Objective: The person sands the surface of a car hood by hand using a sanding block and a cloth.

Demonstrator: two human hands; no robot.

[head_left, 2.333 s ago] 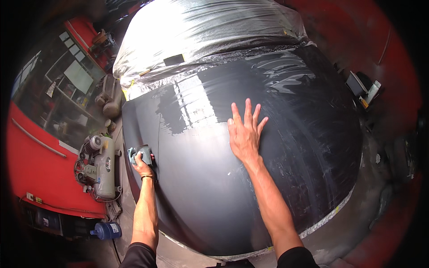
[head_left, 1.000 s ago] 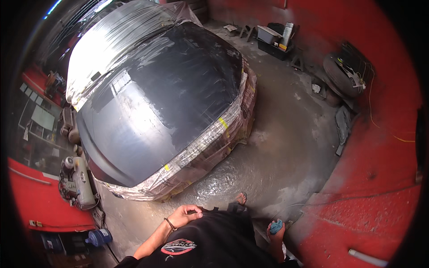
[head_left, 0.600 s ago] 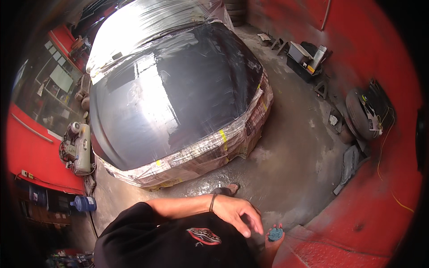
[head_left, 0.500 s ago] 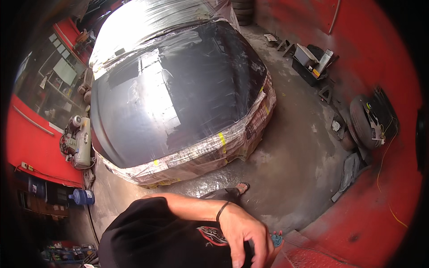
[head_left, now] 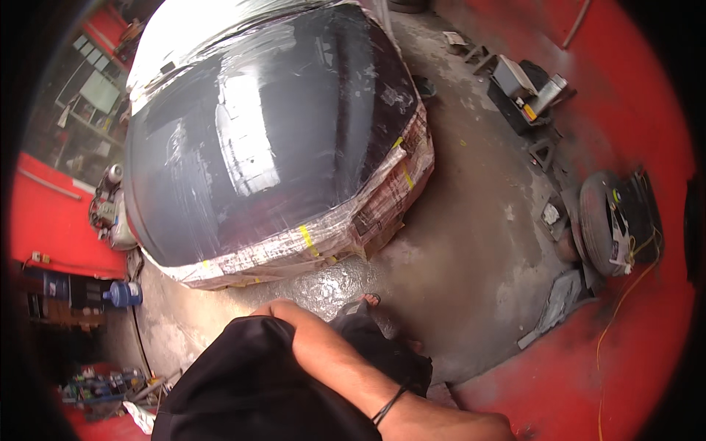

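Note:
My left forearm reaches across my front toward the lower right, with a dark band at the wrist. Beyond the band, my left hand (head_left: 452,426) shows only its back at the lower edge; its fingers are out of sight, so whether it holds anything is hidden. My right hand is not in view. Ahead stands a car with a dark grey hood (head_left: 294,125), glossy in a bright strip of reflected light, with paler streaks and patches. Masking paper (head_left: 276,253) with yellow tape covers its front end, and pale sheeting (head_left: 191,37) drapes the windshield. Neither hand touches the car.
Along the red wall on the right lie a black crate (head_left: 507,106) of items, a tire (head_left: 599,220) and a grey panel (head_left: 555,309). A yellow cord (head_left: 618,294) trails there. On the left are a compressor (head_left: 118,220), a blue water jug (head_left: 125,294) and cluttered tools (head_left: 103,386).
My left hand has moved down and right, taking its fingers out of the picture. The view has shifted, with the car now further left. A small teal thing near the hand no longer shows.

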